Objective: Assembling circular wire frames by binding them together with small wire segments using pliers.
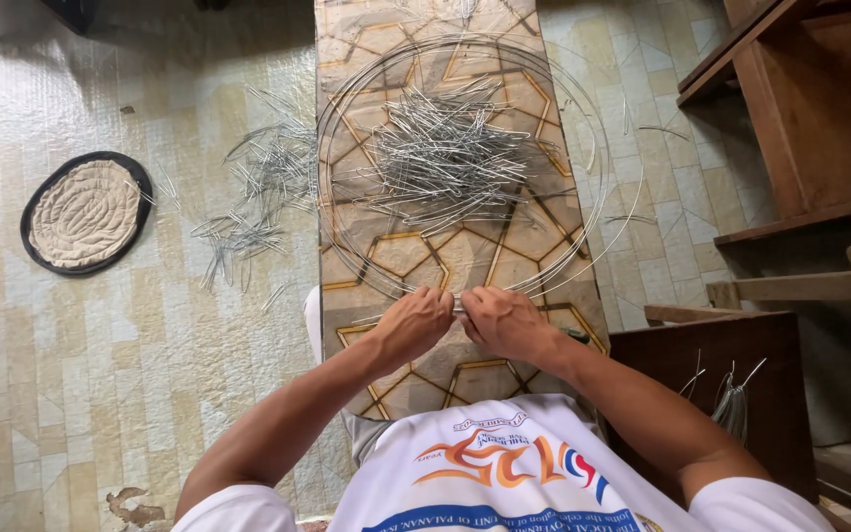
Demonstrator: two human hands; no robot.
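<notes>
My left hand (414, 323) and my right hand (504, 320) are close together, almost touching, at the near edge of the narrow board (347, 59) with the golden hexagon pattern. Both are closed on the same short piece of wire (459, 304) — the fingers of each hand pinch one end of it, and the piece lies between my two thumbs. This piece belongs to the near part of the big wire coil (598, 148), which lies flat on the board as several thin rings and hangs a little over both long edges of it.

Inside the coil, further from me, there is a heap of short cut wires (445, 148). A second, looser heap of wire pieces (258, 187) lies on the tiled floor (100, 345) at my left, just beside the board. Further left on the floor is a round quilted mat (84, 213) with a dark border. At my right stands dark wooden furniture (810, 118) — shelves, as far as I can tell.
</notes>
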